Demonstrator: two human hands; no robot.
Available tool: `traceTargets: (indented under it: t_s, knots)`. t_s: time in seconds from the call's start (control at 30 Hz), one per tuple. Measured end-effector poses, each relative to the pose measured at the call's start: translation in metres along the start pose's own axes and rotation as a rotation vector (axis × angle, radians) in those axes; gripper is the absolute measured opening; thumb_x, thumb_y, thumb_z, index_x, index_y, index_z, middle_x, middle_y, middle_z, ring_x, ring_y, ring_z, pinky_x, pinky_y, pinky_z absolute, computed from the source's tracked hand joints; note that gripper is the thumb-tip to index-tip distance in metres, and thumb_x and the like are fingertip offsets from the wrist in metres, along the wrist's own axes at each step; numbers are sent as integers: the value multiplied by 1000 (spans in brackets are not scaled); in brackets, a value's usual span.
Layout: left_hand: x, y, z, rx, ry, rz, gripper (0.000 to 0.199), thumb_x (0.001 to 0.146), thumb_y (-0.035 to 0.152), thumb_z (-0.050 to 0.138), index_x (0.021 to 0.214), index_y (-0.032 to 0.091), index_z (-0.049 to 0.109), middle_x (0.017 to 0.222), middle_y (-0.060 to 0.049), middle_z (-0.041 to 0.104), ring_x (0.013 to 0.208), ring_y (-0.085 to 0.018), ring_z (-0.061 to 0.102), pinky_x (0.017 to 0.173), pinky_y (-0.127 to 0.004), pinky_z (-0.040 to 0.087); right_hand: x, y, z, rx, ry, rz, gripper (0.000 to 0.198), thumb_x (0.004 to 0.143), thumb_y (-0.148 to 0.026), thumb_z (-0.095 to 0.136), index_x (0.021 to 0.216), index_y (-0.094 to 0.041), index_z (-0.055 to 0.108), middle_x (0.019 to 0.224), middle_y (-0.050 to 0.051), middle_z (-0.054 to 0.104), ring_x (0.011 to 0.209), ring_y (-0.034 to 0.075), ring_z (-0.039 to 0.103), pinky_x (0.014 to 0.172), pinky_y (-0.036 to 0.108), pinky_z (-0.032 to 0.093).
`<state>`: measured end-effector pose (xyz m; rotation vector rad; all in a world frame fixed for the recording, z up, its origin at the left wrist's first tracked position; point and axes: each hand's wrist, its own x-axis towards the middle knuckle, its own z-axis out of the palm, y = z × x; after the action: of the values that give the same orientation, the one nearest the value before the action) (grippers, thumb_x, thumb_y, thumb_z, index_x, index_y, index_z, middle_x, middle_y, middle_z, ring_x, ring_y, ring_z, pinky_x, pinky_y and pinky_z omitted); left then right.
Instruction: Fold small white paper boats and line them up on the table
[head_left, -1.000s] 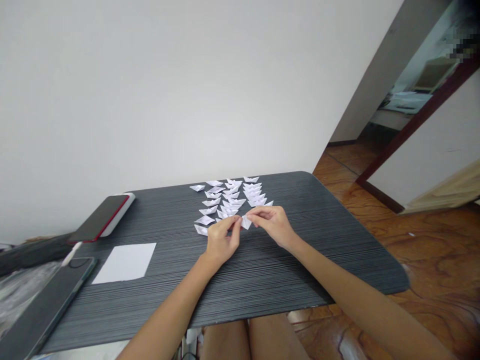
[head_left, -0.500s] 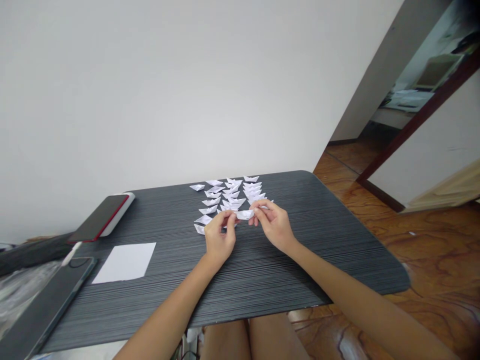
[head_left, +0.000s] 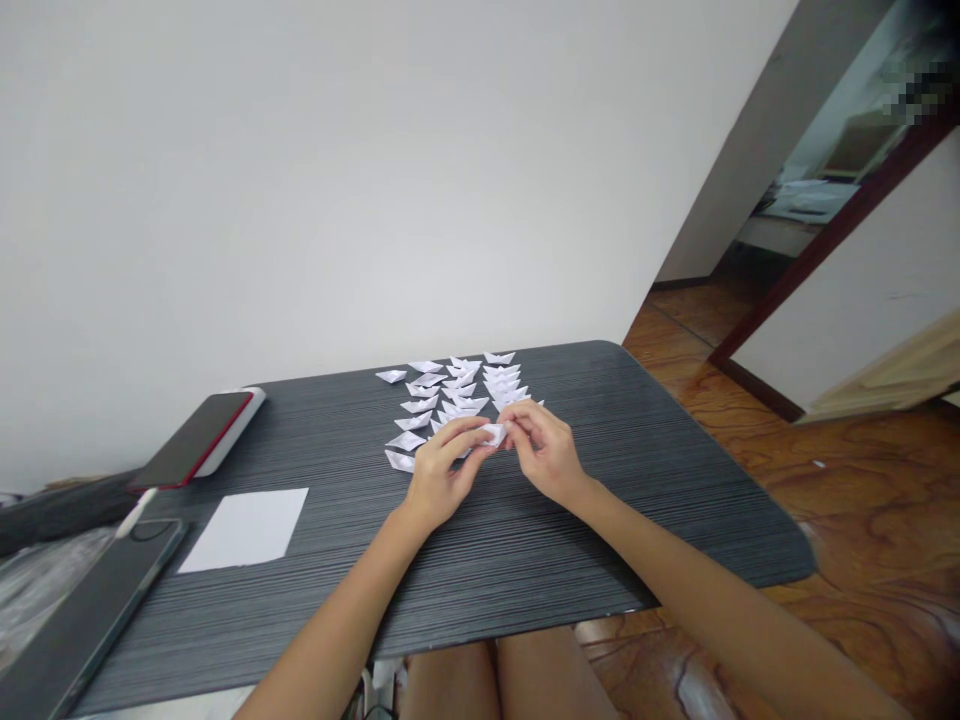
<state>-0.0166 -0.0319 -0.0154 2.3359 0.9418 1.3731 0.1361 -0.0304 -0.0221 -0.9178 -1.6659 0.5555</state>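
Observation:
A small folded white paper boat (head_left: 495,434) is held up above the dark table between my two hands. My left hand (head_left: 446,468) pinches it along its left part, with fingers laid over the far side and thumb on the near side. At its right tip, the thumb and fingertips of my right hand (head_left: 546,450) are closed on the paper. Just beyond my hands lie several more white paper boats (head_left: 460,390) in rough columns, a few of them partly hidden behind my fingers.
On the left of the dark wood-grain table (head_left: 337,560) lies a white paper sheet (head_left: 247,528). A phone with a cable (head_left: 112,600) and a red-edged device on a white one (head_left: 199,435) rest near the left edge. A white wall (head_left: 337,180) rises behind the table.
My left hand has shifted along the paper boat, its fingers now covering the left part. The boat appears shorter and turned between my hands. My right hand keeps hold of the right tip.

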Motion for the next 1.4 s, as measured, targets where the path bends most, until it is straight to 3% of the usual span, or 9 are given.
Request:
traceTargets:
  t_s: [0.17,0.33,0.47,0.67,0.9,1.17,1.4]
  knots:
    - [0,2,0,-29,47,-34,10,75,14,53,81,14,61,93,-9,61,87,-16,57,75,-28,47,0,0,0,42,-19,-6,10,82,-21,40,83,-19,50,79,3,51,59,10,52,61,25,45]
    - [0,2,-1,-34,93,-59,10,75,13,52,79,15,61,91,-8,62,86,-15,57,76,-29,46,3,-4,-5,62,-139,-66,20,78,-20,47,98,-20,50,93,6,53,74,13,55,68,27,47]
    - [1,2,-2,-43,115,-64,10,75,13,52,77,15,61,88,-7,63,83,-15,58,75,-29,46,6,-6,-7,2,-189,-126,13,76,-19,50,87,-21,57,93,7,55,79,15,54,69,29,46]
    - [-1,0,1,-12,155,-47,9,75,15,52,75,15,61,84,-7,64,80,-15,60,72,-29,48,6,-5,-4,106,-136,14,4,74,-23,54,75,-19,55,83,5,58,78,16,55,70,30,45]
    - [-2,0,0,35,147,-41,13,74,16,53,84,15,61,81,-6,66,76,-14,61,71,-25,48,8,-5,-3,350,-135,212,25,67,-22,62,90,-19,52,84,4,57,81,14,56,73,27,46]
    - [-6,-4,4,50,153,-144,24,75,22,53,98,16,58,86,-6,66,71,-13,62,70,-25,49,5,-1,-1,170,-155,164,13,72,-27,57,80,-18,60,81,5,62,79,16,57,74,30,47]
    - [-2,-3,2,-128,-8,-273,27,74,23,54,100,14,58,78,-7,67,64,-14,63,58,-22,51,5,-1,-2,217,-176,220,12,73,-26,55,79,-17,59,74,3,62,67,14,59,66,27,48]
